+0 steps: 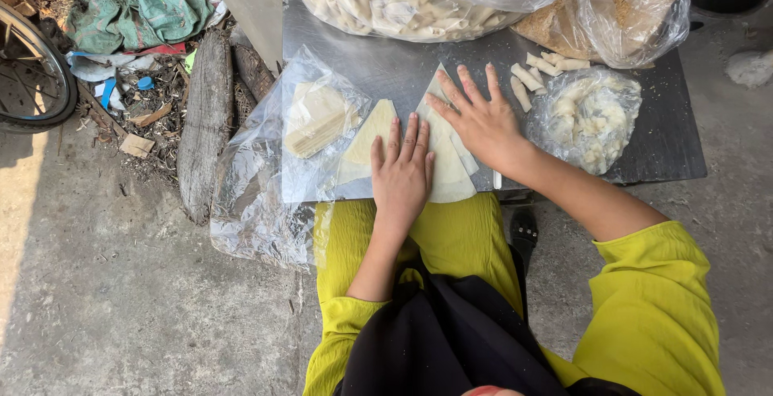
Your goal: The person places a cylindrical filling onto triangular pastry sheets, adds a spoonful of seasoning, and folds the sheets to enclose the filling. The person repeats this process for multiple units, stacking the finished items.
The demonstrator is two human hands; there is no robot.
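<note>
Bare concrete floor [121,299] spreads under a low metal worktop [403,66], with a bicycle wheel [32,74], a green cloth [149,1] and a weathered log [205,122] off to the left among litter. At the worktop's left edge a clear plastic bag [266,170] hangs over the side, a stack of pale wrappers [318,118] inside it. Next along, triangular pastry sheets [366,142] lie flat on the metal. The left hand [400,172] rests palm down on them, fingers straight, its grip open and holding nothing. The right hand [481,120] presses flat on a second pastry sheet [447,174] just beside it, fingers spread, also gripping nothing. To the right lie a few small rolled pieces [535,70] and a bag of pale filling [592,118]. Two big clear bags [403,1] sit along the far edge.
</note>
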